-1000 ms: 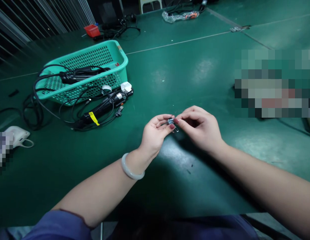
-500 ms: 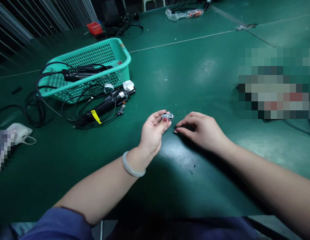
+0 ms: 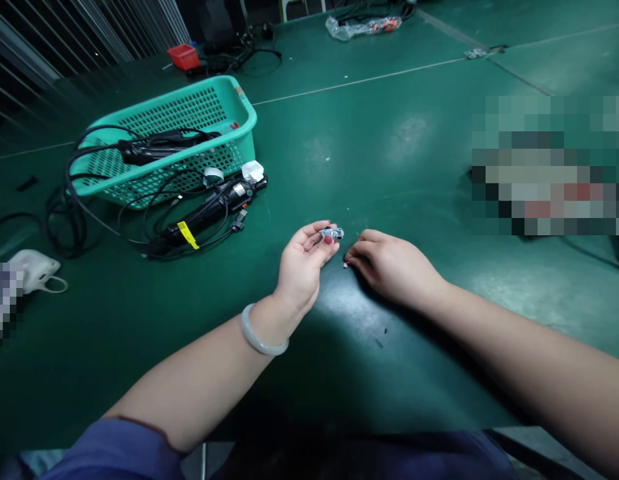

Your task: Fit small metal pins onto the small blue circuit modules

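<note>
On the black tool, which is laid just in front of the green basket, a yellow label and a small white label are seen, but their print is too small to be read. Beside this tool, also before the basket, a cable plug is left lying, and some white crumpled material is placed near the tool's end. Another black device with cables is kept inside the basket. To the left and front of the basket, a white object with a loop is partly covered by blurred squares; more such squares hide something far to its right. Behind the basket a red box is seen, and a clear plastic bag is placed behind and to the right. In front and to the right of the basket, a small metallic part is pinched between the fingers of the left hand. Near it, the right hand is held with fingertips close together; whether something is gripped there cannot be told. The green desk is shiny, and vertical slats are seen behind the basket to the left.
</note>
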Demonstrator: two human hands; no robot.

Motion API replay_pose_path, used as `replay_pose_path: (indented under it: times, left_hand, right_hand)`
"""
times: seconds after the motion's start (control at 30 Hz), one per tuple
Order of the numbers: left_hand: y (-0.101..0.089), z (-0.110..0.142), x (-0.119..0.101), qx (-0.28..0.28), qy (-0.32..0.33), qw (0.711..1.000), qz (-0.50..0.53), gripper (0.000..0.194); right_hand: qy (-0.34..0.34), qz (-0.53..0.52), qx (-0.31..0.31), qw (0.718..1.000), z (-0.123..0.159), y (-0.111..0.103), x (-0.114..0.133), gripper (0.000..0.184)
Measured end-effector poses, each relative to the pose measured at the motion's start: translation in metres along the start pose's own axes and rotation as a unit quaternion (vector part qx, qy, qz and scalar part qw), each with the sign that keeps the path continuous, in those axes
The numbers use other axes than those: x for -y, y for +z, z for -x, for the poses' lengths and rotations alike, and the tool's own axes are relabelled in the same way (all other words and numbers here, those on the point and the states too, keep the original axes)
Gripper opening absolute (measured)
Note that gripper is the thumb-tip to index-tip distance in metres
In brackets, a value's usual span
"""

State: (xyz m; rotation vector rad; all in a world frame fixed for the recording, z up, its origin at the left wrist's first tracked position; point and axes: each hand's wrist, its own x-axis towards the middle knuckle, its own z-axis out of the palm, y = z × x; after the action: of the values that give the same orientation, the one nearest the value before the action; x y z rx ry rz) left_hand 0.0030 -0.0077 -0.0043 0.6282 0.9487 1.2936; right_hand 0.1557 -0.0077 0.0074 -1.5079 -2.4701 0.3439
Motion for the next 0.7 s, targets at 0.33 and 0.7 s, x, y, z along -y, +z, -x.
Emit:
replay_pose_path:
  times: [0.33,0.7]
  left_hand:
    - [0.0006,0.0001,0.0003,0.000,0.002,1.000,-0.001,0.023]
    - [0.0029,0.0006,-0.0024,-0.001,-0.003,1.000,0.001,0.020]
  right_hand:
    - [-0.005,-0.006,-0.008,1.000,0.0029,0.0025,0.0004,0.018]
    - [-0.058,0.026,-0.006,0.998,-0.0041,0.0041,-0.0046,0.024]
